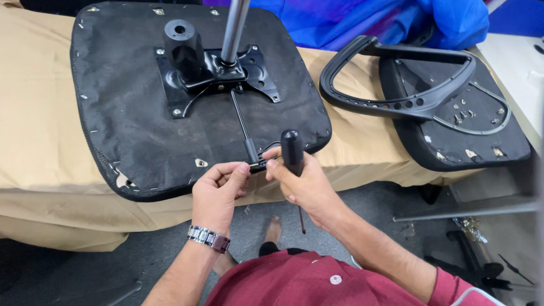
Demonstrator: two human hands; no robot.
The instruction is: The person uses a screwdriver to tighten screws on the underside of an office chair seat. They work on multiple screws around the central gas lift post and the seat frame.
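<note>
Maroon shirt (306,283) with one white button fills the bottom edge, closest to the lens; a metal wristwatch (208,238) sits on the left wrist.

Left hand (218,190): fingertips pinched together on a small metal piece at the end of the lever (242,131), just off the near edge of the seat.

Right hand (303,184): fingers wrapped tight round a screwdriver (292,153), black rounded handle up, thin shaft pointing down past the wrist toward the floor. Thumb tip touches the same small piece.

Seat cushion (130,113): upside down, black fabric underside, rough and stapled along the rim, torn at the near left corner. It overhangs the near edge of the worktop (39,130), which is covered in tan cardboard.

Metal plate (215,73): black, bolted at the centre of the seat, with a black cylinder and a grey steel tube rising out of the top of the frame. The thin lever rod runs from it to the near edge.

Second cushion (481,141): black, at the right end of the worktop, carrying a black plastic armrest loop (391,85) with a row of holes.

Blue plastic sheet (385,20): crumpled, along the far edge.

Grey floor (113,266) lies open below the near edge; loose dark parts lie at the lower right.
</note>
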